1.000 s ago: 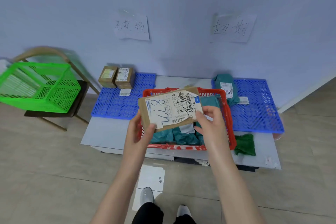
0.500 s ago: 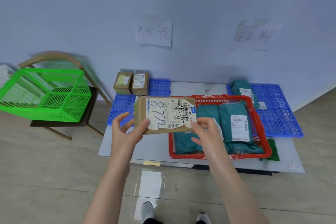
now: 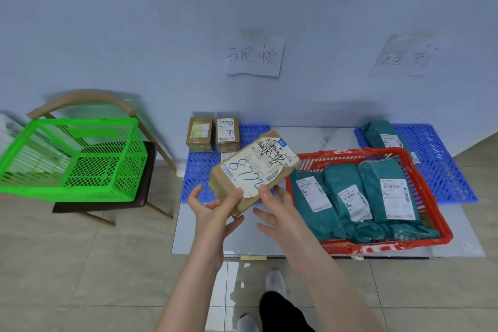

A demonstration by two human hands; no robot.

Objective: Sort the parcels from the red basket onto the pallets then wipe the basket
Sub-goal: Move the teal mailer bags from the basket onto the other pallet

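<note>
both hands are holding a brown parcel (image 3: pixel 253 170) up in the air, tilted, with its white label and the big blue handwritten number facing up. the left hand (image 3: pixel 215 207) is gripping the near end, thumb lying on top and fingers curling underneath. the right hand (image 3: pixel 277 205) is pinching the near right corner with its thumb on the edge of the label, while its other fingers are spreading loosely below the parcel. the parcel is hanging over the front part of the left blue pallet (image 3: pixel 199 170), just left of the red basket (image 3: pixel 382 246).

the basket is sitting on a grey table (image 3: pixel 204 234) between the two pallets, and three teal bags (image 3: pixel 377 170) with white labels are lying side by side in it. two small boxes (image 3: pixel 200 133) are standing at the back of the left pallet, against the wall. one more teal bag (image 3: pixel 380 132) is lying on the right blue pallet (image 3: pixel 436 159). two paper signs (image 3: pixel 254 58) are hanging on the wall above the pallets. off to the left, a green basket (image 3: pixel 75 159) is resting on a chair (image 3: pixel 80 97).
</note>
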